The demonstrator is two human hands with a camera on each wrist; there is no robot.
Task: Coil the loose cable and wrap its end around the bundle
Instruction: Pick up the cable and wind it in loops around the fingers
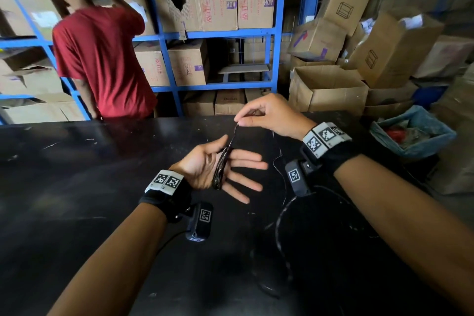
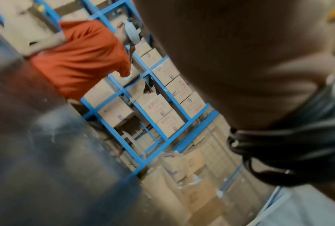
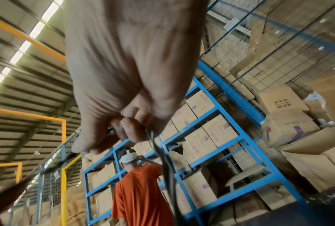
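Note:
My left hand (image 1: 202,164) lies palm up over the black table (image 1: 77,174), fingers straight and spread. Several loops of thin black cable (image 1: 220,170) are wound around its fingers, across the palm. From the coil a strand (image 1: 232,140) rises to my right hand (image 1: 266,115), which pinches it between thumb and forefinger just above and to the right. The loose remainder of the cable (image 1: 278,228) trails on the table under my right wrist. The left wrist view shows the loops (image 2: 278,146) against the hand (image 2: 240,76). In the right wrist view the fingers (image 3: 128,126) pinch the cable (image 3: 166,168).
A person in a red shirt (image 1: 102,59) stands behind the table's far edge, facing blue shelving (image 1: 218,33) full of cartons. Open cardboard boxes (image 1: 328,90) are piled at the back right, and a blue bin (image 1: 413,131) stands off the table's right end.

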